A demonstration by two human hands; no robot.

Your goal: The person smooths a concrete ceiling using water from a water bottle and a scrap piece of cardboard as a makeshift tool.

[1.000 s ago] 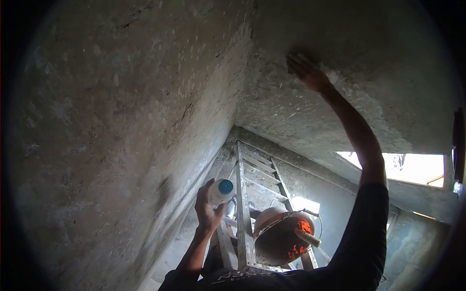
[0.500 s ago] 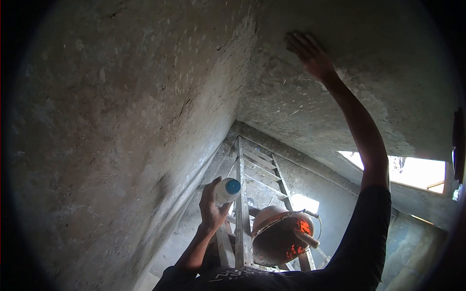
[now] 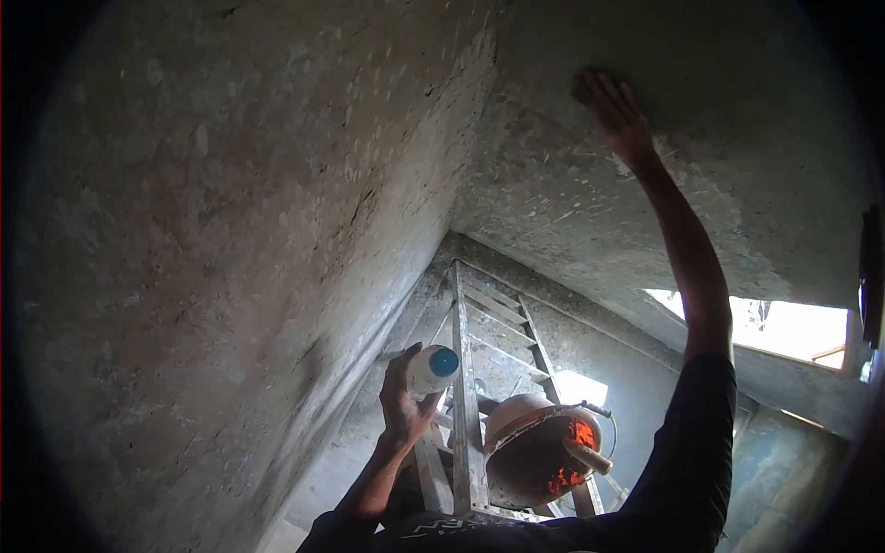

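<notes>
My left hand [image 3: 406,401] is wrapped round a whitish bottle [image 3: 422,371] with a blue cap [image 3: 443,361], held beside the ladder [image 3: 466,405]. High on the right, my right hand [image 3: 619,115] lies flat against the grey plastered wall [image 3: 553,175], its fingers stretched upward. A dark patch shows at its fingertips; whether it is an object or shadow is unclear. Below, a bucket [image 3: 516,419] with orange marks inside sits at the ladder, and a handle-like piece [image 3: 587,455] sticks out over its rim.
A rough, stained wall [image 3: 212,258] slopes along the left. At the right is a bright rectangular opening [image 3: 793,330], with a smaller bright opening [image 3: 582,388] behind the bucket. A dark upright object [image 3: 870,276] stands at the far right edge.
My right hand has slid to the right and slightly down along the wall. My left hand still holds the bottle in nearly the same place.
</notes>
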